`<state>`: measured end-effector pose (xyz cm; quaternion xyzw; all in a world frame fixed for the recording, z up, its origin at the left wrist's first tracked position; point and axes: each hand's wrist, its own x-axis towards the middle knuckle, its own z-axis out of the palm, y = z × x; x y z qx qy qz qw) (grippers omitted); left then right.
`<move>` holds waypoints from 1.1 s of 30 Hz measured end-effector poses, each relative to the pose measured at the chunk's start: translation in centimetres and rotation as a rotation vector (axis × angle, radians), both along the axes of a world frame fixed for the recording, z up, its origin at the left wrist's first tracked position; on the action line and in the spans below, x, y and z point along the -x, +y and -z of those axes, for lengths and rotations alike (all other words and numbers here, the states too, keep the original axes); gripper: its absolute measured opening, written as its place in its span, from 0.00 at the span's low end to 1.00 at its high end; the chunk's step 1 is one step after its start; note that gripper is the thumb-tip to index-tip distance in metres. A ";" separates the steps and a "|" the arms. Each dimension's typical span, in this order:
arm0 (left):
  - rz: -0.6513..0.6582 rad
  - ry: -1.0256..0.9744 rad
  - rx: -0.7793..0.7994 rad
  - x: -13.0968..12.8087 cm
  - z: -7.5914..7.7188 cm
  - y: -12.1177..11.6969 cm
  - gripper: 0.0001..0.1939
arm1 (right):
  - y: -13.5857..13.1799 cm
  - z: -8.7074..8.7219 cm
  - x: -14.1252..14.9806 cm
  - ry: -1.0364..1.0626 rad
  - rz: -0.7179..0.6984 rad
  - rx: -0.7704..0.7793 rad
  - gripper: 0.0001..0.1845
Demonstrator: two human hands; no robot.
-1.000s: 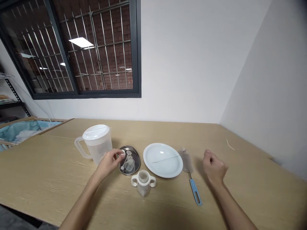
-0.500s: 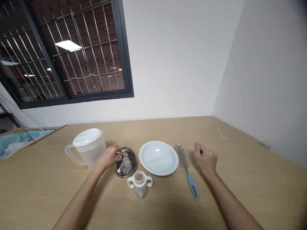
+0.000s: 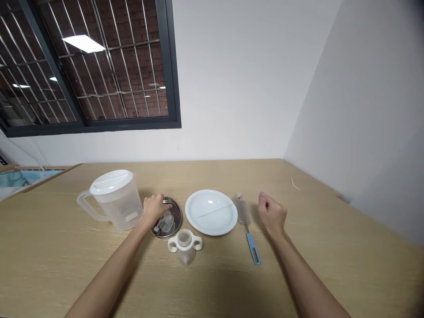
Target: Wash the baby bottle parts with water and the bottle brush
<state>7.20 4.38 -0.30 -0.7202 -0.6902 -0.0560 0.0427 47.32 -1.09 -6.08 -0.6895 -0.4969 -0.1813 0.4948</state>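
My left hand reaches over the round metal dish, its fingers closed and lowered among small clear plastic bottle parts; what they grip is hidden. My right hand is a loose fist just above the table, with nothing visible in it. Beside that fist lies a bottle brush with a blue handle, its pale bristle head touching or close to the plate. In front of the dish stands a baby bottle without a lid, with two white handles. A thin straw brush lies across the white oval plate.
A clear plastic pitcher with a white lid stands left of the dish. Towards the back right, a thin pale strip lies on the wooden table. A bin with blue cloth is at the far left. Walls and a barred window lie behind.
My left hand has moved further over the dish, covering more of the parts. My right fist keeps its shape beside the brush. The whole view has shifted slightly.
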 end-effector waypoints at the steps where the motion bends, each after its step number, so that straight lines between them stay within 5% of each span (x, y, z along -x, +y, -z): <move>1: -0.007 0.009 -0.003 -0.1 0.0 -0.1 0.23 | 0.0 0.0 0.0 0.002 0.001 0.001 0.26; 10: -0.043 -0.040 -0.016 -0.1 -0.9 -1.5 0.20 | -0.2 -0.5 0.1 -0.003 0.000 -0.032 0.27; 20: -0.042 -0.594 -0.170 2.6 -4.0 -7.1 0.24 | -0.1 -0.3 0.3 -0.045 -0.044 -0.069 0.26; 33: 0.107 -1.016 -0.351 -1.3 -9.6 -12.5 0.26 | -0.3 -0.6 0.3 -0.051 -0.040 -0.068 0.26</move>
